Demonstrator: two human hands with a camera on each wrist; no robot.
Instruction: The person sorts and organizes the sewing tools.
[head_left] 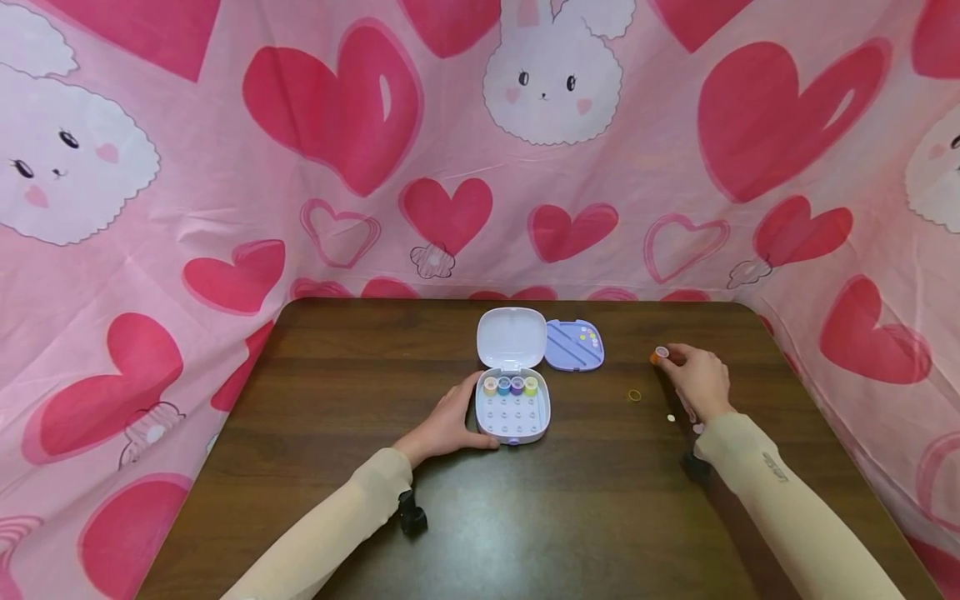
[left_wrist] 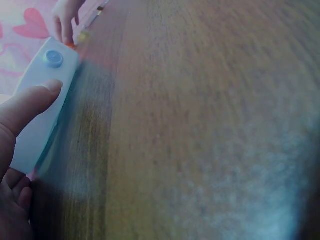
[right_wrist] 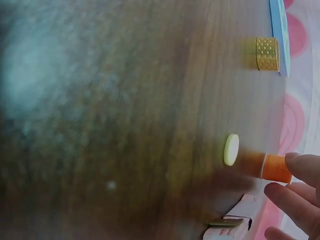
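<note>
My left hand (head_left: 447, 422) grips the left side of a small white sewing box (head_left: 545, 427), thumb along its front and fingers behind. The box stands with its lid (head_left: 512, 337) raised. Inside, a back row of thread spools shows cream, blue, purple and yellow, with rows of small pegs in front. In the left wrist view, the thumb (left_wrist: 35, 107) presses the box's front face below a round clasp (left_wrist: 53, 58). Over on the right, my right hand (head_left: 702, 381) pinches an orange thread spool (right_wrist: 276, 168) between thumb and fingertips, close over the table.
Beside the lid lies a lilac tray (head_left: 573, 357) with several small buttons at its right. A gold dimpled thimble (right_wrist: 268, 54) stands between tray and right hand. Nearer me are a pale yellow button (right_wrist: 231, 149) and a folded pinkish-white strip (right_wrist: 235, 220). A patterned curtain (head_left: 450, 125) hangs behind the table.
</note>
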